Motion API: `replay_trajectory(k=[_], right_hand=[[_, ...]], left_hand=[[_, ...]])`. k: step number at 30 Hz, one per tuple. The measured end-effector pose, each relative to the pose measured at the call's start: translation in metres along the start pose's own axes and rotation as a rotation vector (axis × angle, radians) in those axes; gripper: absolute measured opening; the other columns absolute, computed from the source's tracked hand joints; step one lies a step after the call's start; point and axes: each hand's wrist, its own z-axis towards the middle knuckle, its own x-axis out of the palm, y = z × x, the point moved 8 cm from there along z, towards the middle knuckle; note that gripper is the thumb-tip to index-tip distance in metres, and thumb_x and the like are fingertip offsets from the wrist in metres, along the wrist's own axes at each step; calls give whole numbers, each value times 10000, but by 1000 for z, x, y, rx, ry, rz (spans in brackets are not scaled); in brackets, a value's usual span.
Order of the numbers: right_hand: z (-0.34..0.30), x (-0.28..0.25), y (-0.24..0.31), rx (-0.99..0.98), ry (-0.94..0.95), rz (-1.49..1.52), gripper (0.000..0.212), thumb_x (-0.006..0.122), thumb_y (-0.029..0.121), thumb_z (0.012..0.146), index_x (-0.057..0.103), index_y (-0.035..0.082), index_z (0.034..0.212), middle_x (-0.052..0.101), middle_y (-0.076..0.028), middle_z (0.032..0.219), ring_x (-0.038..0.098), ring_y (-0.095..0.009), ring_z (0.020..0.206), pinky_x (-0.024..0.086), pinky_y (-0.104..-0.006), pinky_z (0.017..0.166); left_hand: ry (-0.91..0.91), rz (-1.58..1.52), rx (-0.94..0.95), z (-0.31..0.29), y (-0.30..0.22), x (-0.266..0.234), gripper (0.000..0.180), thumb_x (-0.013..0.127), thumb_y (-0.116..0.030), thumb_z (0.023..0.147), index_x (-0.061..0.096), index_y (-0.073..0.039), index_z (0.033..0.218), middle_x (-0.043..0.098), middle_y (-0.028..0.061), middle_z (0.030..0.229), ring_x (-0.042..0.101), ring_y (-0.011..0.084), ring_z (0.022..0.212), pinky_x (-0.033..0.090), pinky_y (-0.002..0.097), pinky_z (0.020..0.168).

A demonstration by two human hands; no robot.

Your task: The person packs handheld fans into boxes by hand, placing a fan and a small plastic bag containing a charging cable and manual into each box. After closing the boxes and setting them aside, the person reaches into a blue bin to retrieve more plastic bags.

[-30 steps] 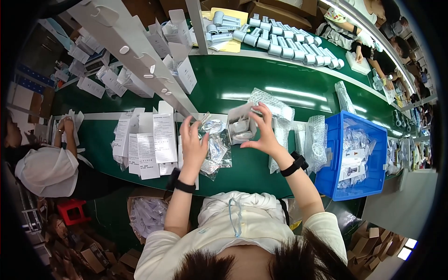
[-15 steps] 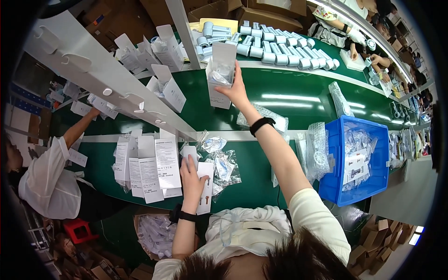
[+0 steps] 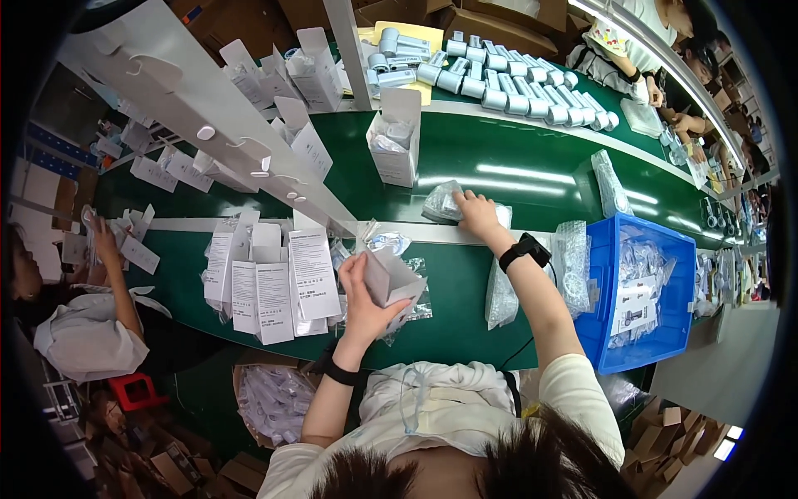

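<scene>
Bubble-wrapped pack (image 3: 440, 202): lies just past the counter's (image 3: 453, 337) pale edge strip (image 3: 449, 235), partly hidden. Its long axis seems to run left to right; I can't be sure under the fingers.

Right hand (image 3: 480, 218): over the pack, fingers bent, tips touching its right part. Whether they pinch it, I cannot tell from here.

Left hand (image 3: 366, 301): thumb and fingers pinch a small white box (image 3: 396, 283), flap raised, tilted. From this box the pack sits ahead and to the right, so I log the right hand as the nearer.

Further out: clear bags (image 3: 420, 291) by the box; a second wrapped bundle (image 3: 501, 295) near the right forearm; printed boxes (image 3: 314, 274) left; a blue bin (image 3: 644, 358) right; an open white carton (image 3: 395, 166) beyond the strip.
</scene>
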Motion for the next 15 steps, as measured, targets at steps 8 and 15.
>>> replay_trajectory(k=[8,15], right_hand=[[-137,-109,-2,-29,-726,1444,832,601,-40,659,165,135,1346,445,-129,1118,492,-243,990,433,-350,813],[-180,-57,-19,199,-973,1779,742,562,-80,734,168,123,1330,411,-97,1155,461,-204,1032,415,-327,846]], left_hand=[[197,-229,117,11,10,52,1001,794,-192,581,158,-130,1351,215,192,1324,269,372,1223,319,422,968],[297,-123,742,-1,-12,77,854,752,-205,646,235,-208,1326,51,217,1416,143,404,1297,307,435,981]])
